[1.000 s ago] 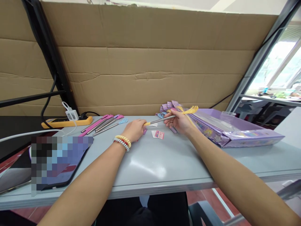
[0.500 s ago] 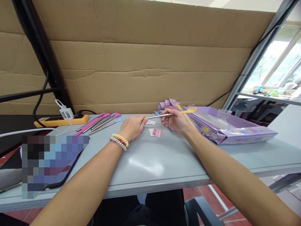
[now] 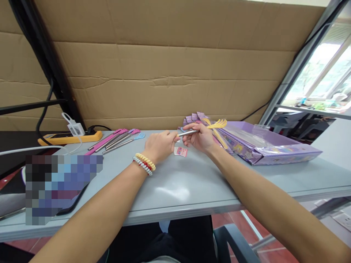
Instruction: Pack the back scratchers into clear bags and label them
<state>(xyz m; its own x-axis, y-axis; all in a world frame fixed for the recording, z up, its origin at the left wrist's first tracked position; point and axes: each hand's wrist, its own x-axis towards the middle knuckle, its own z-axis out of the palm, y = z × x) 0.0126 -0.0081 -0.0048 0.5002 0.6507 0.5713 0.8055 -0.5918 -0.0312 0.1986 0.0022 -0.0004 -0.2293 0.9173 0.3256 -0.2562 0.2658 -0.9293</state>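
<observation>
A telescopic back scratcher with a yellow claw head [image 3: 218, 124] and a metal rod is held level above the table between both hands. My left hand [image 3: 161, 145] is closed around the handle end, which its fingers mostly hide. With thumb and fingers, my right hand [image 3: 201, 137] grips the rod near the claw. Below and between the hands lies a small pink and white card [image 3: 181, 151]. More back scratchers [image 3: 115, 140], in pink, purple and blue, rest left of my left hand. Behind my right hand are several purple-tagged packages [image 3: 193, 117], partly covered.
A shallow purple box [image 3: 282, 151] with clear plastic stands on the right. At the left are a yellow power strip [image 3: 70, 138] with a white charger [image 3: 76, 128] and a dark, pixelated tablet-like device [image 3: 71, 204]. A cardboard panel [image 3: 170, 62] closes off the back.
My hands have come closer together along the rod, and less of it shows between them. The left hand moved rightward, partly covering the card. The camera view shifted slightly.
</observation>
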